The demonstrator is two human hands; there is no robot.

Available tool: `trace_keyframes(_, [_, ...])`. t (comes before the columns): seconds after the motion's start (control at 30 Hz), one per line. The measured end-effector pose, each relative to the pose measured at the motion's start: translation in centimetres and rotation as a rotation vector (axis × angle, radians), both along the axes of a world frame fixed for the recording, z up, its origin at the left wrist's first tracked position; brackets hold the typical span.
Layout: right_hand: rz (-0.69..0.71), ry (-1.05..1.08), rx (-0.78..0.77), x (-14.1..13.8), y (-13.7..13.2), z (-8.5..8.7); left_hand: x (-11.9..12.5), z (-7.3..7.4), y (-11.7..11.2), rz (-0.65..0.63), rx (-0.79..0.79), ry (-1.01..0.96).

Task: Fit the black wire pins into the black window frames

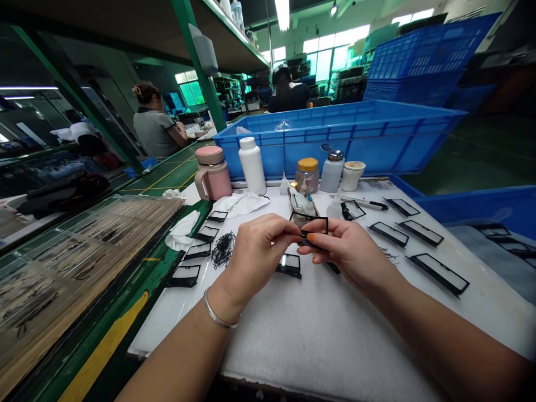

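Both grips are narrow: the left hand [257,245] and right hand [349,245] meet over the white worktop [272,340], fingertips pinching one thin black frame [310,216] between them. Another frame [291,272] shows on the worktop beside the left hand. To the left I see a tangle of black strips [223,249], then four small frames [182,282] in a row; longer frames [435,277] lie spread to the right. Farther off stand a pink mug [215,181], a white bottle [253,167] and a blue crate [355,148].
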State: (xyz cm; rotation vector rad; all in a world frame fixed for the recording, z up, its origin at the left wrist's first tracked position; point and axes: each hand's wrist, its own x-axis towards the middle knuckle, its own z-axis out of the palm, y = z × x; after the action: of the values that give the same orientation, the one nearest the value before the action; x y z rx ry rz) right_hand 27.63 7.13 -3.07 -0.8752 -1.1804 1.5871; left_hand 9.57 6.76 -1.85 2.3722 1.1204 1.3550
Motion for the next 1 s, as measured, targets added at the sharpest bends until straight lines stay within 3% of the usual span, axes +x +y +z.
trace_keyframes(0.67, [0.036, 0.038, -0.007, 0.03, 0.17, -0.38, -0.07, 0.25, -0.14, -0.003, -0.02, 0.032])
trace_keyframes(1.0, [0.036, 0.019, -0.018, -0.26, 0.04, -0.07, -0.18, 0.55, -0.2, 0.06, 0.099, 0.18])
